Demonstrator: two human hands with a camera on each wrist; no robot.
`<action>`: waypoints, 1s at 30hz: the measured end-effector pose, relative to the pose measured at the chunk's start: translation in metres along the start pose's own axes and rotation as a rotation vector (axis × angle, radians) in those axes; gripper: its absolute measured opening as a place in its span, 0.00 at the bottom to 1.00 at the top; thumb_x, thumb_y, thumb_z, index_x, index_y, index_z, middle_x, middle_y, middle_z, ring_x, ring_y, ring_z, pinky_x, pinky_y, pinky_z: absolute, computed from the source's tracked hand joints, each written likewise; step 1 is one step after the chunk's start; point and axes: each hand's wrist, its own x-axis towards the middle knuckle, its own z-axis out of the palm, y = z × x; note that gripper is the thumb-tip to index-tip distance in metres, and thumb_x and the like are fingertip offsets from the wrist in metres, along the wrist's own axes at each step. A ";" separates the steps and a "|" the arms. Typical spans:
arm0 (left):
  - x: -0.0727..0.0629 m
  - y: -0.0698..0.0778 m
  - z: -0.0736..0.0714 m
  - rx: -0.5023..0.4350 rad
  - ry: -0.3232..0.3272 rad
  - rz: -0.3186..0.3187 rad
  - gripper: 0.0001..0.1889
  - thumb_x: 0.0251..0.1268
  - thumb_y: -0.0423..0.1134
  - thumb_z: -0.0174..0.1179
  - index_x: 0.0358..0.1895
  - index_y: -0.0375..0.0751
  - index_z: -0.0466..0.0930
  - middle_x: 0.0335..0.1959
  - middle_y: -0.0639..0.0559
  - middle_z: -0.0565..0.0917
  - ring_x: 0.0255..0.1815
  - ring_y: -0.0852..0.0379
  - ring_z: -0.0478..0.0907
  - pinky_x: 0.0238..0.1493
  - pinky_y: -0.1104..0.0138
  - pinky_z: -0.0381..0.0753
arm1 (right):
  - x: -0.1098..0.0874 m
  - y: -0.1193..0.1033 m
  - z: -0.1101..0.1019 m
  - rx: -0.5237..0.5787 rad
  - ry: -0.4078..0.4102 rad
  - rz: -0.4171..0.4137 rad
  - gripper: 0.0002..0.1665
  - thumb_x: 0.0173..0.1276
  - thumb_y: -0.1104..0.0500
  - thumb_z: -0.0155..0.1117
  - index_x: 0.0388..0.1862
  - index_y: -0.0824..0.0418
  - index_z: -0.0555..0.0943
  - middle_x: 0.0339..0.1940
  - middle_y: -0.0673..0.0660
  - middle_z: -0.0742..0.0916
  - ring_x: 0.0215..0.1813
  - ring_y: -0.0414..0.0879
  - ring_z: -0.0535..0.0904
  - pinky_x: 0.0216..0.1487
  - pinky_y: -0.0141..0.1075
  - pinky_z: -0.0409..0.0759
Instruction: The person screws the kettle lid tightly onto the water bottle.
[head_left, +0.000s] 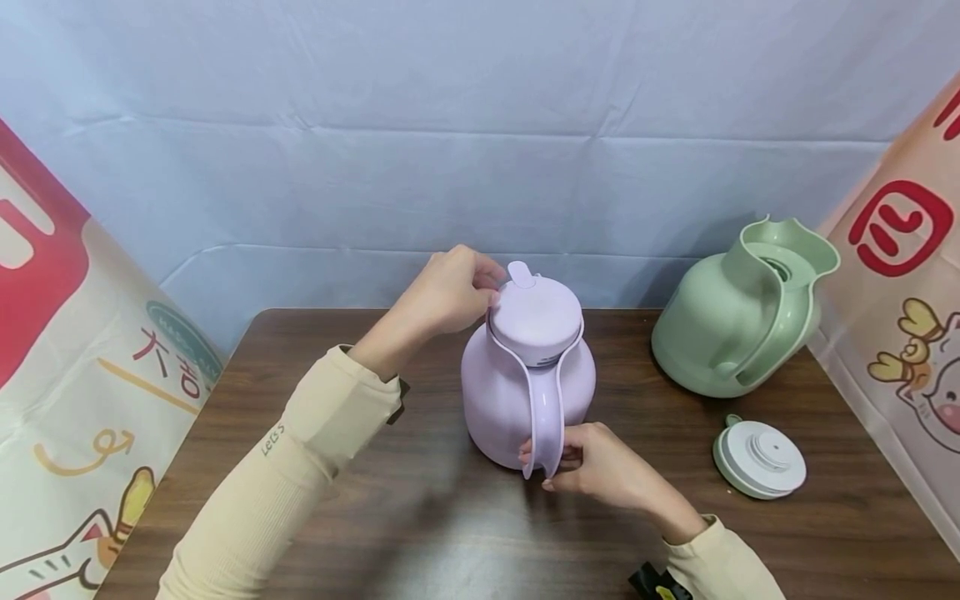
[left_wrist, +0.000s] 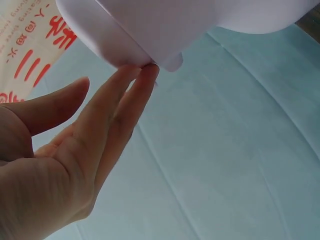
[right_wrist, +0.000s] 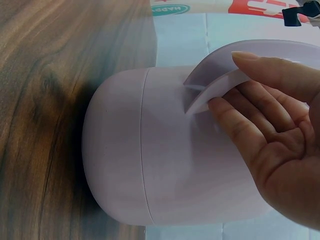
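- The lilac pot [head_left: 487,392] stood upright on the brown wood-grain table [head_left: 375,533], just right of the middle of the head view, its handle [head_left: 547,417] facing the lower edge of the frame
- A lilac lid [head_left: 536,317] sat in the pot's mouth, with a small rounded tab [head_left: 521,273] pointing up and left
- The left hand [head_left: 453,292] reached in from the lower left to the lid's left side; in its wrist view the fingers were nearly straight, two fingertips touching the lid's edge beside the tab, with the thumb apart and nothing clasped
- The right hand [head_left: 607,467] came from the lower right and grasped the lower end of the handle, fingers curled behind it and the thumb on its near side
- A green pot [head_left: 690,333] stood at the right of the frame, its mouth open, well apart from the lilac one
- Below it, at the lower right, a green lid [head_left: 765,458] lay with its white stepped side up
- Pale blue cloth [head_left: 450,192] hung across the top, between printed sheets at the left [head_left: 60,350] and right [head_left: 915,350] edges
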 end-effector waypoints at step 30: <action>-0.004 0.003 0.004 -0.005 -0.006 0.052 0.19 0.59 0.29 0.51 0.55 0.41 0.76 0.45 0.46 0.82 0.51 0.56 0.75 0.50 0.66 0.71 | 0.001 -0.002 -0.001 -0.026 -0.008 0.003 0.19 0.48 0.74 0.68 0.42 0.66 0.82 0.40 0.57 0.85 0.43 0.38 0.80 0.43 0.33 0.77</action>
